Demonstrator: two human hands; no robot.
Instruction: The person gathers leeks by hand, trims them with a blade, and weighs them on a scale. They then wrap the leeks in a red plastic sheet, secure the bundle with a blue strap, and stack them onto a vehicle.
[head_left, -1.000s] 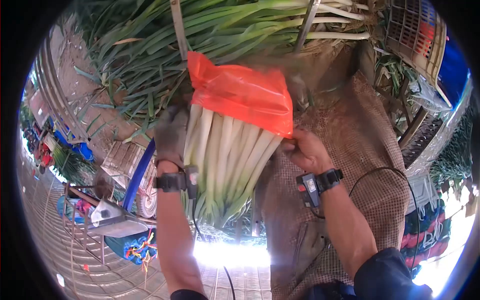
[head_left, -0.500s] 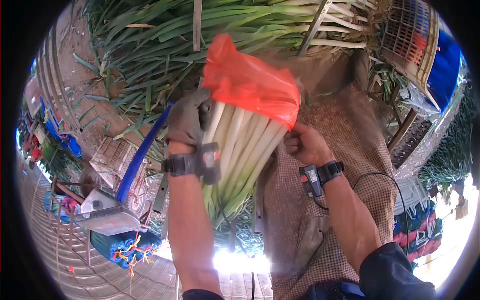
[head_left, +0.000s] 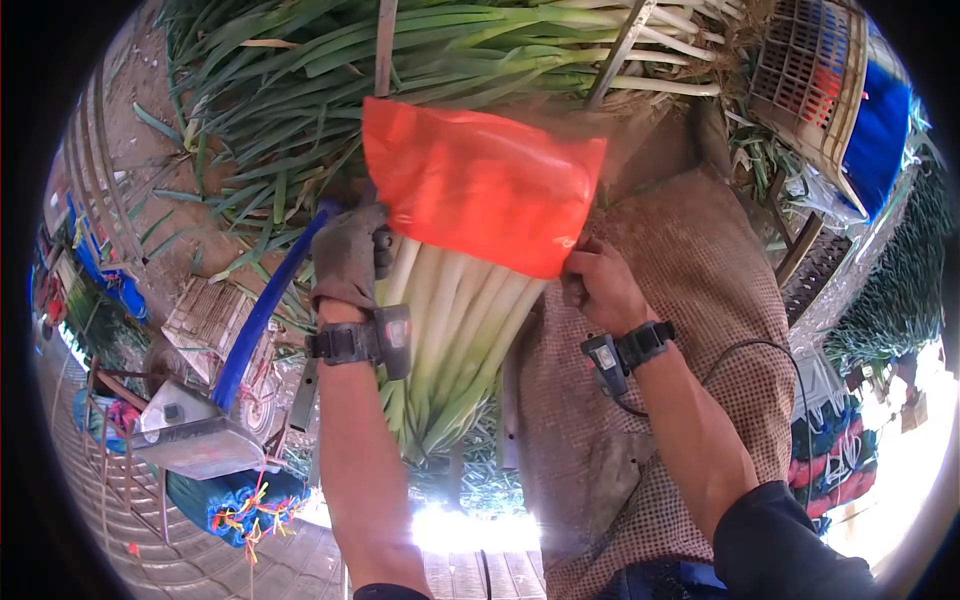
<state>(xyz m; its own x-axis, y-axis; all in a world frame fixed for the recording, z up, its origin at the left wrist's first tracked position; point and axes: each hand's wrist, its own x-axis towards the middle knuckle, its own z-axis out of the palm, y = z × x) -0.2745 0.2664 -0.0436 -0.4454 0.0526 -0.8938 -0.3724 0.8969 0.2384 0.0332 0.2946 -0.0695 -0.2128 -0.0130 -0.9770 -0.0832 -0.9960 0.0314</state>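
A red plastic bag point(head_left: 485, 185) covers the white ends of a bunch of large green onions point(head_left: 450, 310), whose green leaves point down toward me. My left hand point(head_left: 350, 255), in a dark grey glove, is closed at the bag's lower left edge beside the stalks. At the lower right corner of the bag, my bare right hand point(head_left: 600, 285) pinches the rim between thumb and fingers. The root ends of the bunch are hidden inside the bag.
A large heap of green onions point(head_left: 400, 60) lies beyond the bag, with metal bars point(head_left: 620, 55) across it. A plastic crate point(head_left: 805, 70) stands at upper right. A brown woven cloth point(head_left: 680, 300) spreads at right. A blue tube point(head_left: 275, 310) rises at left beside a metal part point(head_left: 205, 435).
The bag has been drawn further down over the stalks and spread wider and flatter. My left hand has shifted left and slightly down; my right hand stays at the corner.
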